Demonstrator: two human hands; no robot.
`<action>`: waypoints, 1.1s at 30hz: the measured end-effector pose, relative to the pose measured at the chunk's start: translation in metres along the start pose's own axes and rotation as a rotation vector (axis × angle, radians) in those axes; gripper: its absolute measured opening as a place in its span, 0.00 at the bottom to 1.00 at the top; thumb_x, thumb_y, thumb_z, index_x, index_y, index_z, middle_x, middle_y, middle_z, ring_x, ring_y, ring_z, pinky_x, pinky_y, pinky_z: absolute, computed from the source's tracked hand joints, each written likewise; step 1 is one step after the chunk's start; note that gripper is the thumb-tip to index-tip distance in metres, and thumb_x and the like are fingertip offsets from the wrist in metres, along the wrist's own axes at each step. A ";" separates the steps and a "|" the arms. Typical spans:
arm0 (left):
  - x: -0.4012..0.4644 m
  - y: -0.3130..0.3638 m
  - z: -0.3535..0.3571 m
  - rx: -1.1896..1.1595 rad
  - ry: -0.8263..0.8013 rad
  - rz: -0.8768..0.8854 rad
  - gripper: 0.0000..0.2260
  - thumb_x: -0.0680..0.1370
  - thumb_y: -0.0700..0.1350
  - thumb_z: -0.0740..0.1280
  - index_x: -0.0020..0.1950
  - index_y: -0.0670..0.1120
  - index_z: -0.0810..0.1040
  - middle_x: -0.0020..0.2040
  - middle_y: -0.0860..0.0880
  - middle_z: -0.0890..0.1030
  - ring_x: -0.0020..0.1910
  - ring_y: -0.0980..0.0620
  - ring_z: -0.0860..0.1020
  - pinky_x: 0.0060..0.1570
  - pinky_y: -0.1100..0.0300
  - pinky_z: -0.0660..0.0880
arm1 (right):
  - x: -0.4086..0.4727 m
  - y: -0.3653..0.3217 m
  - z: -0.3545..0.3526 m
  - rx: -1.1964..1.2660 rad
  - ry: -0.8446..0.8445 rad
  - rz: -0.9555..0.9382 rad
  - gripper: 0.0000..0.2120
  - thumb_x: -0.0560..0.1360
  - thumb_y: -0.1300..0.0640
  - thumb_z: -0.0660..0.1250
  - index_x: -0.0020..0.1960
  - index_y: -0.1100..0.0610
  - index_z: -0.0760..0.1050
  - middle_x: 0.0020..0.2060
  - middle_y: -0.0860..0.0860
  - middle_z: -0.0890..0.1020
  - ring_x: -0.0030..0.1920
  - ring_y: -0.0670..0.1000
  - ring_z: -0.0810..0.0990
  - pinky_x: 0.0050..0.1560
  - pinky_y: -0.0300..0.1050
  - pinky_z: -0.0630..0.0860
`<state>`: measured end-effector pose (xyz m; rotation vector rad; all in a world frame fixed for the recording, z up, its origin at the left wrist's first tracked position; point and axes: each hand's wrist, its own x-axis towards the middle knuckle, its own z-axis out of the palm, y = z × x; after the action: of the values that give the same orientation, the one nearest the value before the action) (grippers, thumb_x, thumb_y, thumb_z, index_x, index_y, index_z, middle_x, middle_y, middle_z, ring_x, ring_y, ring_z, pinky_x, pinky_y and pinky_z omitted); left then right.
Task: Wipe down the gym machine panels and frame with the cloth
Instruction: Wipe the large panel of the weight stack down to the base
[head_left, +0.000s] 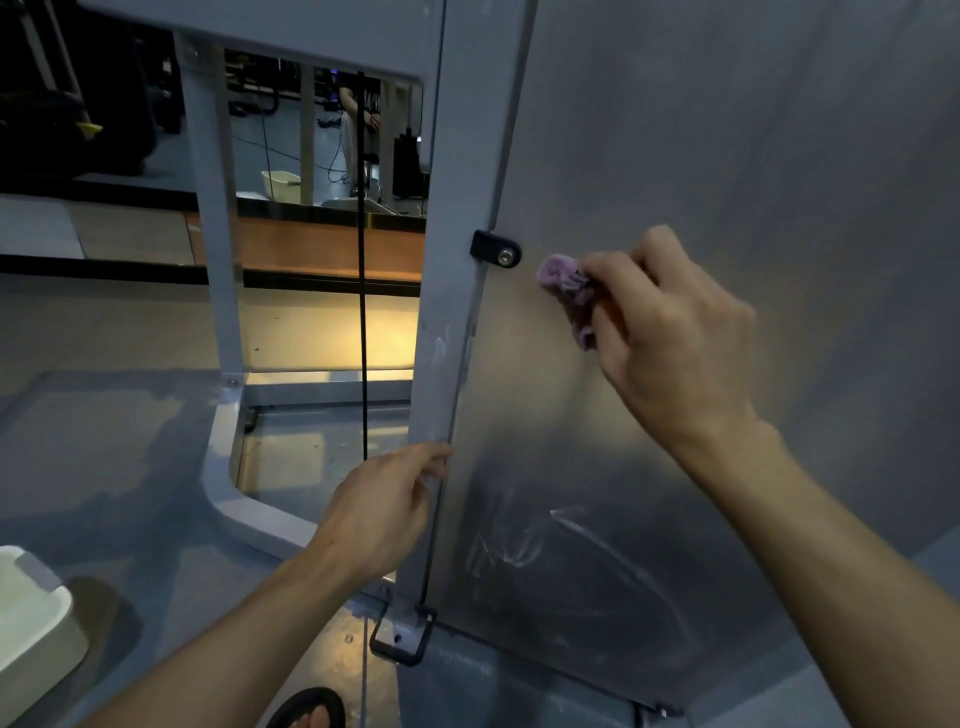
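Observation:
A tall grey metal panel (675, 156) of the gym machine fills the right half of the view, with pale streak marks low on it. My right hand (670, 332) grips a bunched purple cloth (569, 291) and presses it against the panel, just right of a black bracket with a bolt (494, 250). The grey upright frame post (447, 322) runs along the panel's left edge. My left hand (384, 509) rests on that post lower down, fingertips touching its edge and holding nothing.
A black cable (362, 260) hangs straight down through the frame opening left of the post. A second grey upright (210, 208) and curved base rail stand further left. A pale tub corner (31, 613) sits at bottom left. My sandalled foot (309, 712) shows at the bottom edge.

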<state>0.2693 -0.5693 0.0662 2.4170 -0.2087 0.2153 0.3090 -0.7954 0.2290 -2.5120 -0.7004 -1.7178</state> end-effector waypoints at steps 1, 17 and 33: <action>0.000 0.000 0.000 -0.007 0.005 0.004 0.23 0.81 0.35 0.61 0.74 0.53 0.74 0.62 0.57 0.81 0.63 0.57 0.78 0.66 0.57 0.75 | -0.006 -0.003 0.003 0.012 -0.015 -0.002 0.08 0.81 0.54 0.65 0.49 0.56 0.81 0.41 0.55 0.76 0.35 0.57 0.76 0.25 0.46 0.67; -0.028 -0.022 -0.008 0.053 -0.021 -0.057 0.19 0.82 0.37 0.63 0.70 0.54 0.77 0.58 0.59 0.82 0.58 0.60 0.79 0.61 0.58 0.77 | -0.042 -0.019 0.026 0.129 -0.131 -0.139 0.12 0.84 0.54 0.61 0.46 0.57 0.78 0.40 0.55 0.74 0.35 0.56 0.74 0.26 0.46 0.62; -0.034 -0.016 -0.001 -0.094 -0.042 -0.153 0.08 0.84 0.47 0.65 0.58 0.52 0.83 0.52 0.55 0.83 0.52 0.53 0.80 0.54 0.56 0.78 | -0.129 -0.054 0.025 0.659 -0.810 0.460 0.04 0.75 0.57 0.72 0.49 0.50 0.81 0.40 0.44 0.82 0.37 0.42 0.78 0.42 0.43 0.76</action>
<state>0.2399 -0.5532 0.0497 2.3320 -0.0512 0.0842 0.2732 -0.7859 0.0919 -2.4877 -0.5030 -0.2198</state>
